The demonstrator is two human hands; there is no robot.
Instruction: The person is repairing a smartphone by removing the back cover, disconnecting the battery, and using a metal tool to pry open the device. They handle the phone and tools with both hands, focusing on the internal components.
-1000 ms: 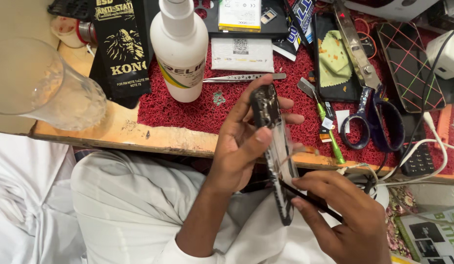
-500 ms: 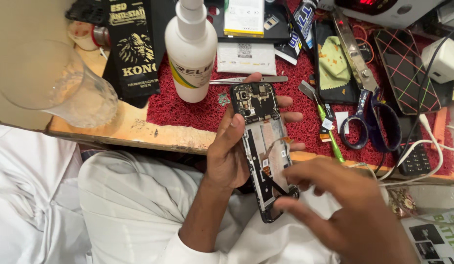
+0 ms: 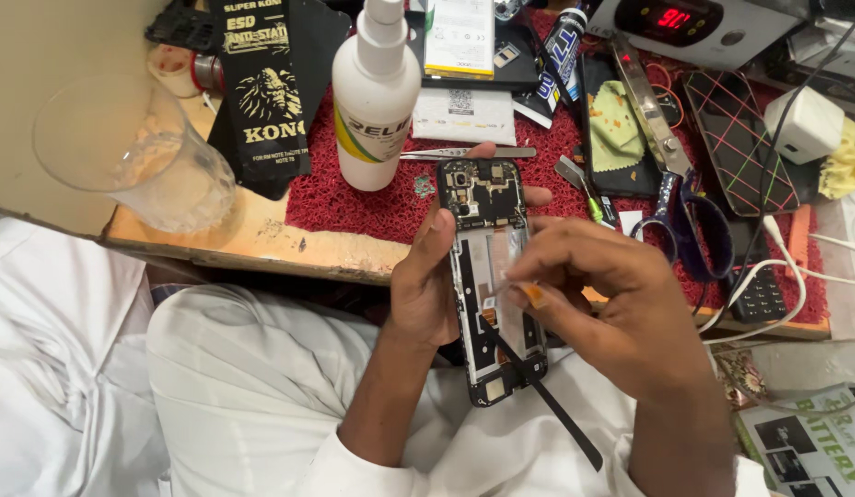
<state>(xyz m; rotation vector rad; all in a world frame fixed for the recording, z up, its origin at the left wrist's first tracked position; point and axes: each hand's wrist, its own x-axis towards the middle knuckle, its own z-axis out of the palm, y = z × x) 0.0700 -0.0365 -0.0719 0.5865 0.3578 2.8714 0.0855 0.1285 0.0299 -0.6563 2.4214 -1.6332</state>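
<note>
Opened phone [image 3: 490, 276] sits gripped in left hand [image 3: 425, 285] — right hand [image 3: 621, 304] pinches a black pry tool [image 3: 547, 405] against it.

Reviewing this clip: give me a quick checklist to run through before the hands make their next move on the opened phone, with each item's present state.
1. Left hand grips the opened phone by its edges: ok.
2. Right hand holds the thin black tool against the phone's inside: ok.
3. Tool tip's exact contact point: cannot tell, the fingers hide it.
4. Phone supported: not ok, held over the lap, off the red mat.
5. Glass sits right at the bench edge: not ok.
6. Spray bottle upright, clear of both hands: ok.
</note>
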